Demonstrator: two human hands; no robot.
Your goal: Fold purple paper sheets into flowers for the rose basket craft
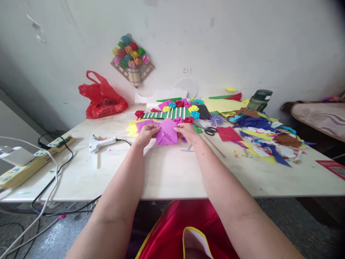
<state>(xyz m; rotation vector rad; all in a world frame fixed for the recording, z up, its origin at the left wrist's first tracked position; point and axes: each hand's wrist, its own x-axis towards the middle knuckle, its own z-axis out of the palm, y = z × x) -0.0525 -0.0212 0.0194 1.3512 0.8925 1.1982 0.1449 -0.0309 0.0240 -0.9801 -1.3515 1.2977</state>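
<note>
Head view: You held a purple sheet [167,135] in both hands over the table [172,176].
Left hand: Your left hand [147,134] gripped the sheet's left edge between thumb and fingers.
Right hand: Your right hand [187,132] pinched its right edge the same way.
Sheet: It was creased, with folded flaps low down, yet broadly flat; you seemed to be at an early stage with it. Whether its lower edge touched the table, you could not tell from here.
Roses: Just beyond the sheet, you had coloured roses [195,114] along both sides of a green panel [176,113]. They looked fully shaped, so that part seemed done; whether they were fixed down was unclear.
Loose paper: Beyond your sheet and to its left, yellow paper [132,128] lay unshaped, apparently unused.
Glue gun: It [101,144] lay left of the sheet, out of your grasp.
Scissors: They [210,131] lay right of the sheet, also untouched.
Scraps: Many coloured scraps [250,124] lay farther right of the sheet, suggesting you had much cutting behind you.
</note>
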